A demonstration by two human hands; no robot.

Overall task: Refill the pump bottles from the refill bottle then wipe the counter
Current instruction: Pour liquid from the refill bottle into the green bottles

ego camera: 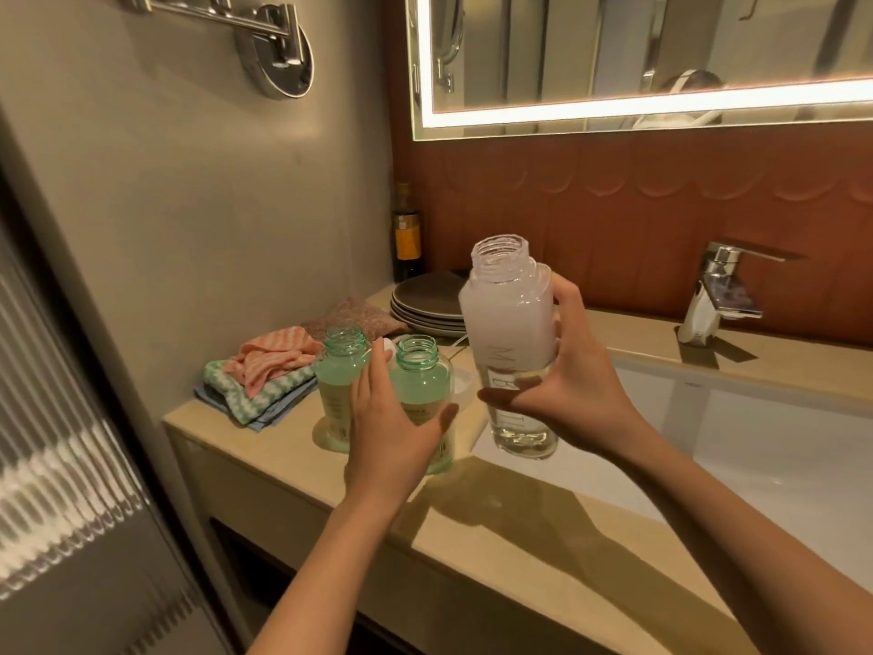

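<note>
Refill bottle (pixel 508 333), clear plastic with its cap off, stands nearly upright in the centre of the frame, gripped by the right hand (pixel 571 385). The fingers (pixel 564 300) wrap the far side and the thumb crosses the front over the faint lettering. Its upper part looks cloudy white and the lower part clear. Its base is over the left edge of the sink (pixel 756 442); whether it touches the rim I cannot tell.

Just left of it, the left hand (pixel 392 418) grasps the near pump bottle (pixel 420 375), with the thumb on its right side and the fingers laid up its left. This green-tinted bottle stands on the counter (pixel 293 470) with its neck open and no pump fitted. The far pump bottle (pixel 340 366), also open-necked and green, stands just beside it to the left, partly hidden by the left hand. A small white round thing (pixel 388 347) shows between the two necks.

Further left lies a pile of folded cloths (pixel 264 375), pink stripes on top of green and blue. Behind them are a brown knitted cloth (pixel 349 314) and a stack of dark plates (pixel 425 300), with a dark bottle (pixel 407 238) in the corner. A chrome faucet (pixel 718 290) stands at the right, and a lit-edged mirror (pixel 661 54) fills the upper right.
</note>
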